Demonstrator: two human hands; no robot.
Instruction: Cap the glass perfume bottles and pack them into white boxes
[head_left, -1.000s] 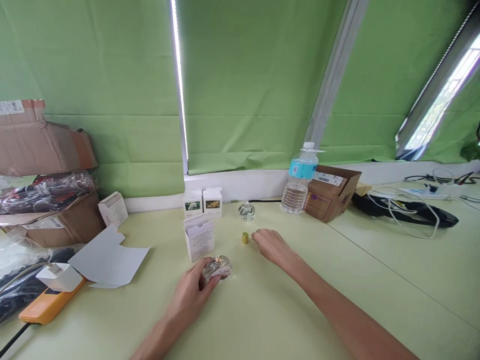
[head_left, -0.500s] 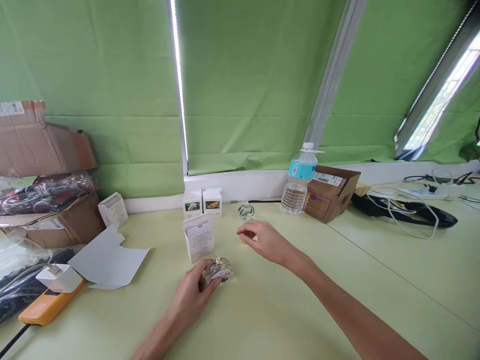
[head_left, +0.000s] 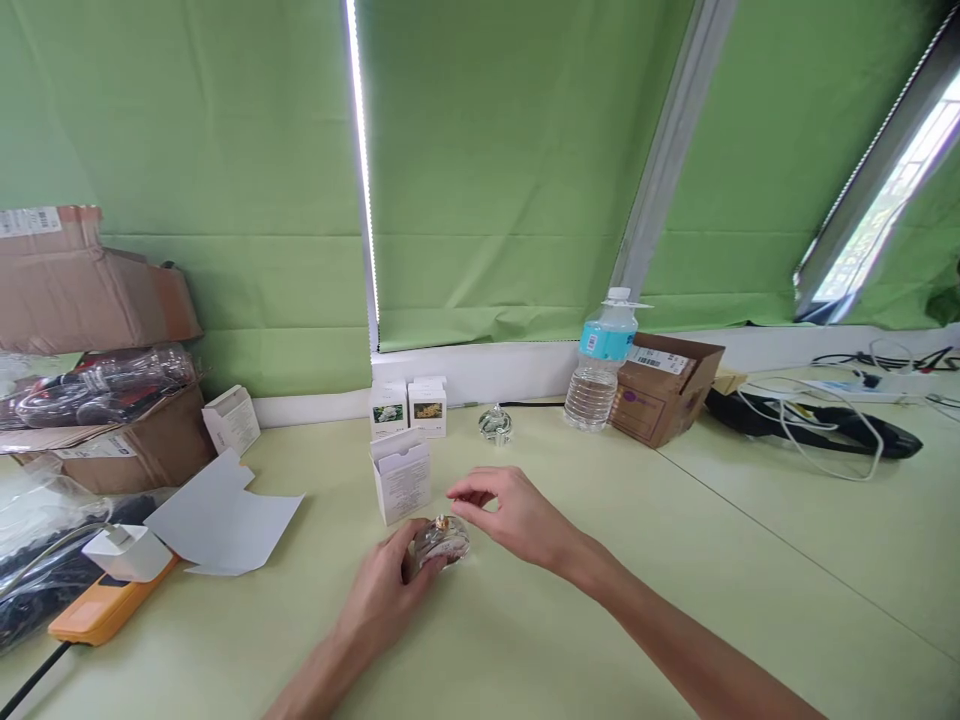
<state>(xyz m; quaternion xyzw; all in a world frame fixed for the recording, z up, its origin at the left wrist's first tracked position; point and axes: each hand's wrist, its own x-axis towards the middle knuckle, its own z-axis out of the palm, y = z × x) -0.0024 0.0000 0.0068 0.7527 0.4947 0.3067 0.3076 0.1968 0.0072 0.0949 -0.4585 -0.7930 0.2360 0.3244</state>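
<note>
My left hand is wrapped round the left side of a low clear glass bottle with a small metallic neck, upright on the pale green table. Just up and right of that neck, my right hand has its thumb and fingertips pinched together; anything between them is too small to make out. Behind stands an open white box, with two small white boxes, one with a white flower picture and one with a yellow picture. A second glass bottle stands farther back.
A water bottle and brown carton stand at the back right, beside a black object with white cables. On the left are stacked cartons, a white box, white paper, and an orange power strip with a white plug.
My right hand has moved left and nearer, from beside the far glass bottle to the neck of the bottle at my left hand. The view has shifted slightly.
</note>
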